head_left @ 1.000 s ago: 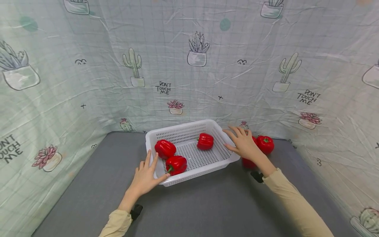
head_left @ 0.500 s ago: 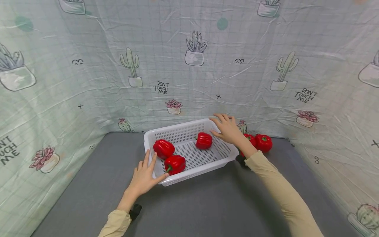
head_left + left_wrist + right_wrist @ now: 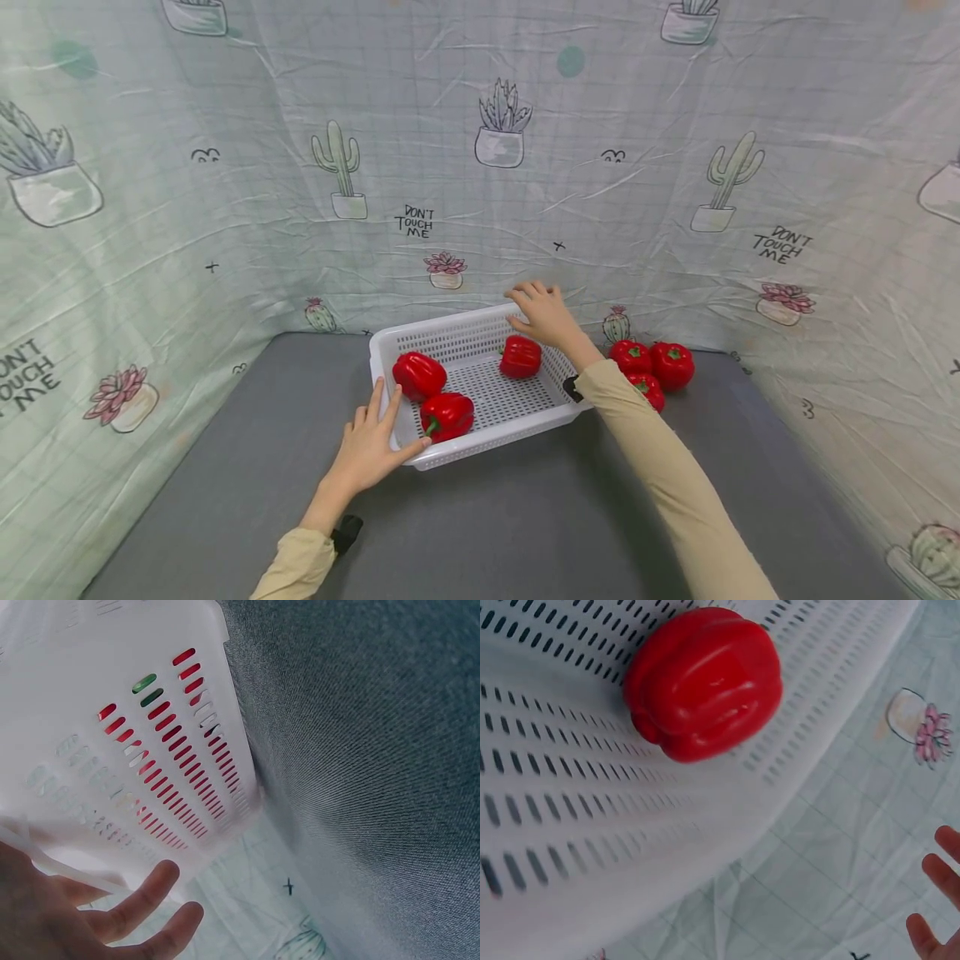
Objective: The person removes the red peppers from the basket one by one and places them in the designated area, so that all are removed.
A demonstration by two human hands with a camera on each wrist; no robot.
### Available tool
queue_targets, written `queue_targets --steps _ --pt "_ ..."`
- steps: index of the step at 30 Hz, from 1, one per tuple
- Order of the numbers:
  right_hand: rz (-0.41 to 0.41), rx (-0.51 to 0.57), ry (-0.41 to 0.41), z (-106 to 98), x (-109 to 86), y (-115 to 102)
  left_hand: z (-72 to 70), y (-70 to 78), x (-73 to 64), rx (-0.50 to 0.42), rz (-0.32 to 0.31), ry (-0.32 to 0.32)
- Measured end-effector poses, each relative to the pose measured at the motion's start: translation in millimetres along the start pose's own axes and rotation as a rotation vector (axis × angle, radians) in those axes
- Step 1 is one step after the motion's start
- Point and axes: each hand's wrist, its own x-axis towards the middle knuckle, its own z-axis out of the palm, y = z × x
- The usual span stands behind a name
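Observation:
A white perforated plastic basket [image 3: 480, 447] stands on the grey table. Inside it lie three red bell peppers: one at the left [image 3: 418, 375], another at the front left with its green stem showing [image 3: 447, 415], and a third bell pepper [image 3: 521, 358] toward the back right. My left hand [image 3: 366, 450] rests on the basket's front left corner, fingers spread along the rim. Over the back right corner is my right hand [image 3: 543, 315], its fingers loosely bent and holding nothing. The right wrist view shows the third pepper close up, with several fingertips [image 3: 943, 881] apart from it.
To the right of the basket, three more red bell peppers [image 3: 672, 367] sit clustered on the grey table [image 3: 495, 533]. A fabric backdrop [image 3: 600, 233] printed with cacti encloses the back and both sides. Each wrist wears a black band [image 3: 347, 533].
My right hand has moved left from beside the clustered peppers to above the basket's back right corner, uncovering those peppers. The left hand and the basket stay in place.

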Motion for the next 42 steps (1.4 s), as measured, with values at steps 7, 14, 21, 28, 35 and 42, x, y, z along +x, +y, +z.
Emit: queue_targets --steps 7,14,21,28,35,42 --pt "0.031 -0.012 -0.066 28 11.7 -2 0.2 -0.2 -1.3 0.002 -0.001 -0.004" --pt "0.022 -0.089 -0.125 47 14.2 -1 -0.2 -0.1 -0.3 0.002 0.002 0.005" --pt "0.021 -0.135 -0.227 54 9.2 1 -0.1 0.3 -0.7 0.006 0.002 0.005" --pt "0.005 -0.222 -0.312 59 4.7 -1 0.4 -0.1 -0.7 0.005 0.006 0.014" --pt "-0.041 -0.261 -0.387 65 2.9 -3 0.6 -0.9 -1.5 0.01 0.002 0.009" --pt "-0.063 -0.33 -0.481 64 3.2 -6 0.6 -0.7 -1.0 0.011 0.001 0.011"
